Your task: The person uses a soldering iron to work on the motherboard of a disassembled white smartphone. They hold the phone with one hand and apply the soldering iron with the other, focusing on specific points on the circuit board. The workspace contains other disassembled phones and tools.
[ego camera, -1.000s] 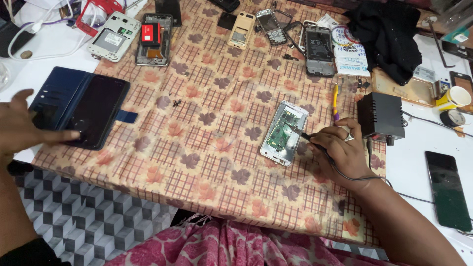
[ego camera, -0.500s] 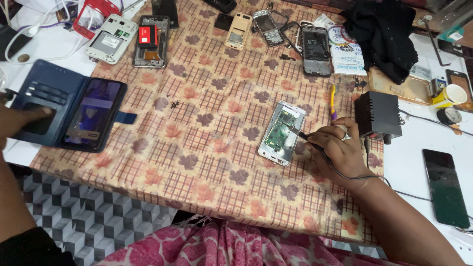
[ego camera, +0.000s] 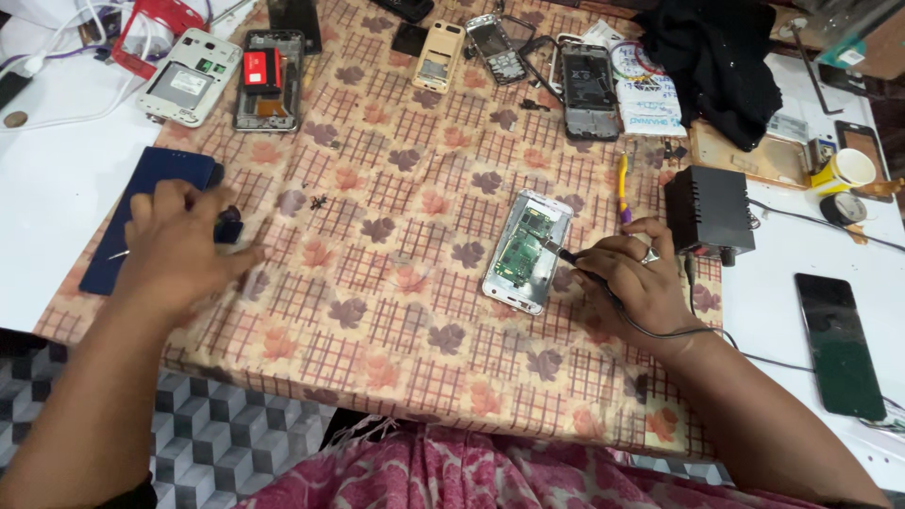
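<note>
Head view: right hand [ego camera: 636, 283] fingers pinch soldering iron [ego camera: 566, 253] on opened phone [ego camera: 528, 250]; left hand [ego camera: 179, 245] fingers loosely curled over blue case [ego camera: 141, 203].

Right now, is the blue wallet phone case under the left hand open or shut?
Shut: the blue wallet case shows only its plain cover, left hand resting on it.

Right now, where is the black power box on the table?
In the head view the black power box stands at the right edge of the patterned cloth, just beyond the right hand and beside the yellow-handled tool.
</note>
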